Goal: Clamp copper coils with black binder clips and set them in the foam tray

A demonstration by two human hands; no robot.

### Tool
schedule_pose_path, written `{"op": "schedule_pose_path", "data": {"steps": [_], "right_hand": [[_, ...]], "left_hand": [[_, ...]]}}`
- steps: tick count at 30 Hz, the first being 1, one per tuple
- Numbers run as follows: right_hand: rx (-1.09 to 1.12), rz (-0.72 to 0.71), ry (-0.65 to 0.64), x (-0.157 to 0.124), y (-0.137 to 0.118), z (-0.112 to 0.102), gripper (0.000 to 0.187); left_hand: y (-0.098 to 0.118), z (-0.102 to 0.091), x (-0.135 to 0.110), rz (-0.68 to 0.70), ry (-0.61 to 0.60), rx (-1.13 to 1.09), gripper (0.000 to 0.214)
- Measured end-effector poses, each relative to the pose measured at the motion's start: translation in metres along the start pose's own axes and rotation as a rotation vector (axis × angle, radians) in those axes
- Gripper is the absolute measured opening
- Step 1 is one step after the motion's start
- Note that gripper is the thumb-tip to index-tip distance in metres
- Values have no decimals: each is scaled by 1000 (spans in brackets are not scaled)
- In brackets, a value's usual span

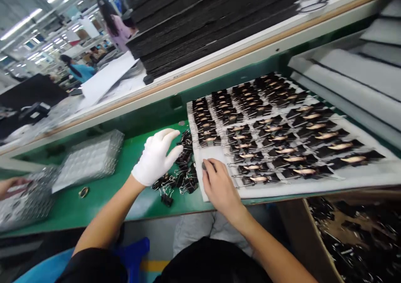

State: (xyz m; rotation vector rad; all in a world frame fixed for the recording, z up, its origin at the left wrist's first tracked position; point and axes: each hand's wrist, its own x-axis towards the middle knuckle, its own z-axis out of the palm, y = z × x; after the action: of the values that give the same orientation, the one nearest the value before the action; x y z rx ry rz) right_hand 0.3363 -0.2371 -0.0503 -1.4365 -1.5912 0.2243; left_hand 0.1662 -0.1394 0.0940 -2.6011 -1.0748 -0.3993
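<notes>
My left hand (158,155), in a white glove, hovers over a loose pile of black binder clips (188,178) on the green bench. Its thumb and fingers are apart with nothing visible between them. At the near left corner of a white foam tray (208,152), my bare right hand (222,187) has its fingers closed on a small dark object (205,165), mostly hidden by the fingers. Beside that hand, the tray carries rows of black binder clips (250,168) with pale strips showing along them.
Clear plastic trays (90,159) are stacked on the left of the green bench (134,149). Another person's hand (12,187) touches similar trays at the far left. A small ring-shaped item (83,192) lies nearby. Foam sheets (354,74) stand right; a carton of clips (354,241) sits below.
</notes>
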Motion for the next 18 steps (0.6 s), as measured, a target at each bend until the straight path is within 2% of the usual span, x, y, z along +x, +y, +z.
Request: {"op": "schedule_pose_path", "data": {"steps": [2,4,6,8,10,12,15,18], "right_hand": [[11,-4,25,-2,3,2,36],[10,-4,42,-2,5,4,34],[16,-17,84,-3,8,6,32],[23,-50,146,-4,9,7,29],[17,-98,199,-6,10,6,27],[-8,-139,225,-8,10,5,27],[-54,-166,230,-10,11,2,29],[-84,-191,214,-12,16,1,30]], "left_hand": [[-5,-1,-51,-77,137,-27,48],[-3,13,-102,-119,219,-11,62],[5,34,-143,-170,190,47,82],[15,56,-165,-283,122,91,90],[23,72,-168,-418,75,90,91],[27,80,-161,-520,48,71,94],[24,83,-150,-528,25,17,94],[16,83,-149,-592,99,4,88]]}}
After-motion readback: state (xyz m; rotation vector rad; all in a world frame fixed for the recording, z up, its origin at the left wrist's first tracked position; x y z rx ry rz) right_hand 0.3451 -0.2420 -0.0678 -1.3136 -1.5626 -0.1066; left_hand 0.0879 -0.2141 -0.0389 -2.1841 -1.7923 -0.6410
